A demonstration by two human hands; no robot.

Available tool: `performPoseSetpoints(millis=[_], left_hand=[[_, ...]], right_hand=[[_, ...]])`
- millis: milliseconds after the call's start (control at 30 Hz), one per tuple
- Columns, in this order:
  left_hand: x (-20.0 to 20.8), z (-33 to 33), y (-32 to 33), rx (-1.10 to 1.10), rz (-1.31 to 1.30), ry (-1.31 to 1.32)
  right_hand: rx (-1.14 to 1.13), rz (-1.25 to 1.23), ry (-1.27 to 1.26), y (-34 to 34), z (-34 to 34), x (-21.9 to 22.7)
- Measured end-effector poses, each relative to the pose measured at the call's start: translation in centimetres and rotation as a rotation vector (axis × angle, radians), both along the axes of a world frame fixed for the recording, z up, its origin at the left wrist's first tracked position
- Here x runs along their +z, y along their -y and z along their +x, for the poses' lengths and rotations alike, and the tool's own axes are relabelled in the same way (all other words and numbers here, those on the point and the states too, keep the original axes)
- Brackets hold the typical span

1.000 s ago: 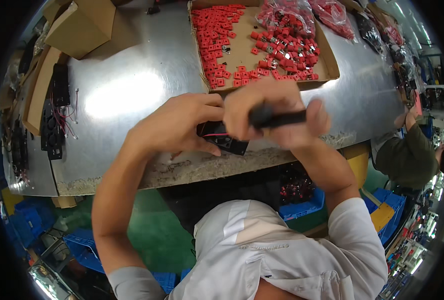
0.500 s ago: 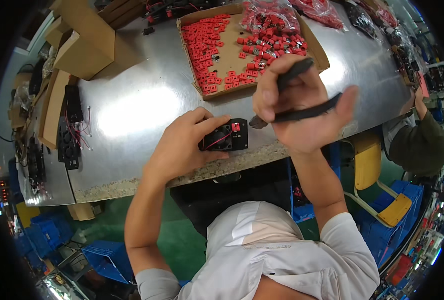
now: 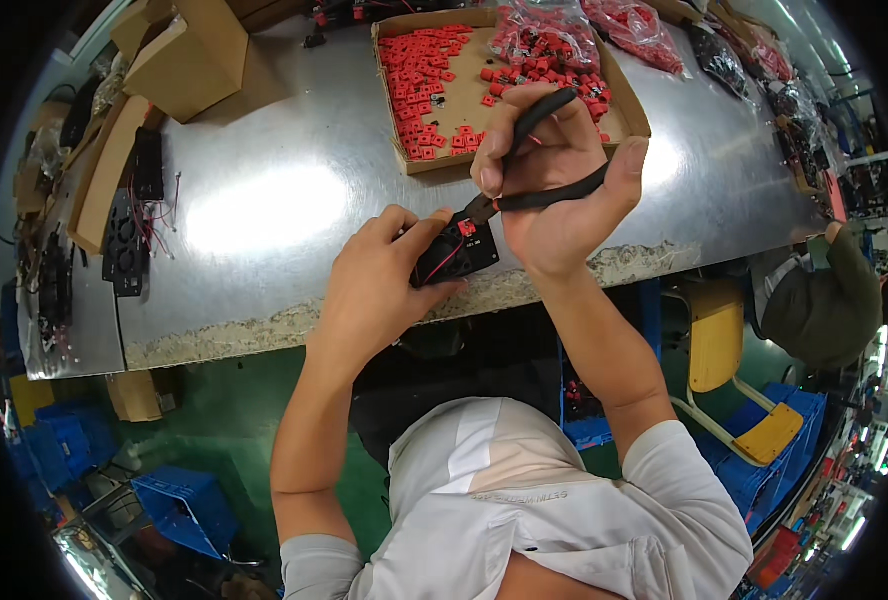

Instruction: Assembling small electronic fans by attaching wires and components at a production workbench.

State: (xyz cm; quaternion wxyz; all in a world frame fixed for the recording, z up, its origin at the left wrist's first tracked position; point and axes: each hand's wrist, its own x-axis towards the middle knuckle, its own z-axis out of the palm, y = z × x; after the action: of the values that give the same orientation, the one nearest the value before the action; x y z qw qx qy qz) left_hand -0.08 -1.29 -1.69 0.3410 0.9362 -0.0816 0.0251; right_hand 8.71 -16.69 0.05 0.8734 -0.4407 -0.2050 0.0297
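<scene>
My left hand (image 3: pixel 376 285) is closed around the left end of a black fan panel (image 3: pixel 481 252) near the table's front edge. A small red connector (image 3: pixel 467 229) sits on the panel, and a red wire runs across its fan. In my right hand (image 3: pixel 549 225) is a pair of pliers (image 3: pixel 554 196) with black handles, spread apart between thumb and fingers. The jaws of the pliers reach the panel's far edge beside the red connector. Whether they grip anything there is too small to tell.
Beyond my hands lies a shallow cardboard tray (image 3: pixel 411 166) with many red parts and a plastic bag (image 3: pixel 544 38). More fan panels (image 3: pixel 126 240) with wires rest at the left, near a cardboard box (image 3: pixel 199 65). A yellow chair (image 3: pixel 716 345) and another person (image 3: pixel 824 300) are at the right.
My right hand has moved left with the pliers, bringing their jaws to the red connector. The fan panel has tilted slightly in my left hand. The whole view has shifted a little.
</scene>
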Motion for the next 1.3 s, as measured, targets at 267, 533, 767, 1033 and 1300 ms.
performPoseSetpoints(millis=[267,533,767,1033,1300], left_hand=[[-0.2,0.0,0.2,-0.004,0.008,0.015],[-0.4,0.2,-0.1,-0.007,0.015,0.019],[0.2,1.4,-0.4,-0.035,-0.029,-0.05],[0.2,1.3,-0.2,0.006,-0.051,-0.075],[0.3,1.5,-0.4,0.002,-0.076,-0.09]], right_hand=[[-0.04,-0.098,0.044,-0.2,-0.1,-0.3],[-0.021,-0.091,-0.002,-0.2,-0.7,-0.6],[-0.136,0.145,0.376,0.2,-2.5,-3.4],[0.025,0.2,0.107,1.3,-2.0,-1.6],[-0.038,0.175,0.108,1.0,-2.3,-2.1]])
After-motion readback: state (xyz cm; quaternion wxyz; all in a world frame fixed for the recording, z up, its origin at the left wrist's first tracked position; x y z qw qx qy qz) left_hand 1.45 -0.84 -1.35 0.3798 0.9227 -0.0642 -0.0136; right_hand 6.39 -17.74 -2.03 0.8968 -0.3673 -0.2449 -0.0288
